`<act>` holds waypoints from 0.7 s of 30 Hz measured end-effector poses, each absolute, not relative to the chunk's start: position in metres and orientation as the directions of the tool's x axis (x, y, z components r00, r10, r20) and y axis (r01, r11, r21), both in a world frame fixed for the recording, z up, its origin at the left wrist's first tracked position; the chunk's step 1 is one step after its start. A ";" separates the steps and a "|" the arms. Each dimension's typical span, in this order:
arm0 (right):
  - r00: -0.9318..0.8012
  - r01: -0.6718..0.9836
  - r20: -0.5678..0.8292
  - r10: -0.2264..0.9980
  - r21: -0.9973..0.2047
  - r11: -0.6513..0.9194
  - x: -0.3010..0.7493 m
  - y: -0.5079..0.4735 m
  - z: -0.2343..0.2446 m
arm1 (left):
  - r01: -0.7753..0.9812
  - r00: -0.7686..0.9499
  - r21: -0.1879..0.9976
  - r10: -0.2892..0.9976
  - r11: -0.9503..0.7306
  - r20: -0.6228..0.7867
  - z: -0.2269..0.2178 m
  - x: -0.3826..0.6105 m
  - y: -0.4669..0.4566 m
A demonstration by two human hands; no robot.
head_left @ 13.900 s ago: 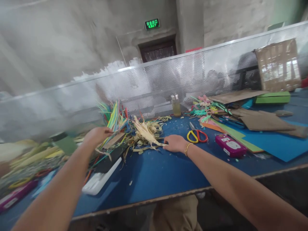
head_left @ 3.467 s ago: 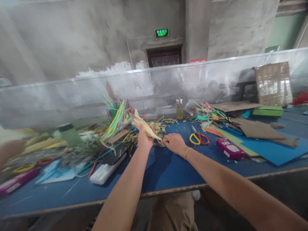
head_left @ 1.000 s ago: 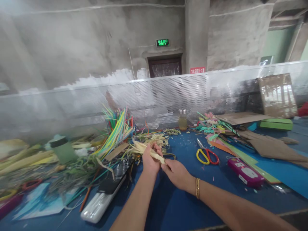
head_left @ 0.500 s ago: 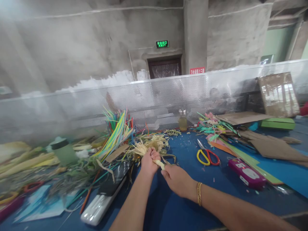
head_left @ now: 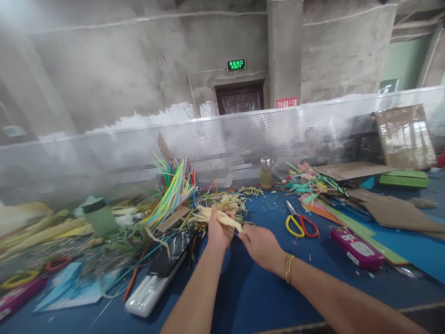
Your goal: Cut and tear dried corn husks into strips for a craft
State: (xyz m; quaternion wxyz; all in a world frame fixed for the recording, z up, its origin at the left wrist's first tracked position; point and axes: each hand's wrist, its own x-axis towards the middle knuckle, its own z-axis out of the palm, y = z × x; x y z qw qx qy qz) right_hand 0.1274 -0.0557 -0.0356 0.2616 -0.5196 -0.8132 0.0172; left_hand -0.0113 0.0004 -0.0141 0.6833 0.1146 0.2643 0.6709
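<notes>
A pale yellow bundle of what looks like dried corn husk (head_left: pixel 225 219) is stretched between my hands above the blue table. My left hand (head_left: pixel 219 232) is closed around its wider part, thumb on top, with loose strips fanning out to the left. At the bundle's narrow end, my right hand (head_left: pixel 260 245) pinches the tip; a gold bracelet circles that wrist. Just behind my hands lies a heap of dry husk scraps (head_left: pixel 231 202). Scissors (head_left: pixel 301 226) with one yellow and one red handle rest to the right of my right hand.
Coloured pipe cleaners (head_left: pixel 174 190) stand at the back left, near a green bottle (head_left: pixel 99 217). A long clear-and-black package (head_left: pixel 153 294) lies left of my forearm. On the right are a purple box (head_left: pixel 356 248), coloured sheets and cardboard (head_left: pixel 392 211). A perforated metal screen (head_left: pixel 243 139) borders the back.
My left hand has turned and its thumb now lies along the husk, which shows more of its length. My right hand keeps its pinch on the tip. The view has shifted slightly.
</notes>
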 end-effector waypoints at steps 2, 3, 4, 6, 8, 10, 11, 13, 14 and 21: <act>-0.224 0.855 0.515 0.827 -0.304 0.421 0.137 -0.047 -0.030 | -0.854 -0.024 0.516 0.985 0.070 -0.174 -0.014 -0.009 -0.002; -0.179 0.860 0.565 0.805 -0.309 0.407 0.141 -0.043 -0.028 | -0.855 -0.002 0.513 0.988 0.077 -0.152 -0.014 -0.009 -0.003; -0.141 0.863 0.607 0.782 -0.311 0.397 0.146 -0.039 -0.027 | -0.856 0.020 0.510 0.991 0.084 -0.131 -0.014 -0.009 -0.004; -0.115 0.868 0.633 0.766 -0.310 0.387 0.153 -0.031 -0.027 | -0.856 0.042 0.509 0.995 0.085 -0.095 -0.015 -0.011 -0.005; -0.185 0.867 0.567 0.803 -0.291 0.405 0.157 -0.026 -0.031 | -0.853 0.035 0.516 0.996 0.071 -0.080 -0.016 -0.014 -0.004; -0.308 0.859 0.436 0.846 -0.255 0.445 0.158 -0.023 -0.036 | -0.842 0.028 0.534 0.996 0.070 -0.087 -0.017 -0.015 -0.002; -0.360 0.854 0.374 0.855 -0.236 0.463 0.157 -0.023 -0.038 | -0.833 0.029 0.549 0.995 0.075 -0.092 -0.017 -0.015 -0.001; -0.408 0.857 0.299 0.862 -0.199 0.475 0.156 -0.024 -0.040 | -0.809 0.025 0.583 0.996 0.073 -0.090 -0.018 -0.012 0.002; -0.410 0.865 0.283 0.867 -0.182 0.468 0.156 -0.024 -0.039 | -0.798 0.014 0.600 0.997 0.060 -0.081 -0.019 -0.011 0.003; -0.330 0.906 0.273 0.904 -0.178 0.385 0.159 -0.025 -0.034 | -0.743 -0.128 0.664 0.992 -0.089 -0.011 -0.024 -0.007 0.011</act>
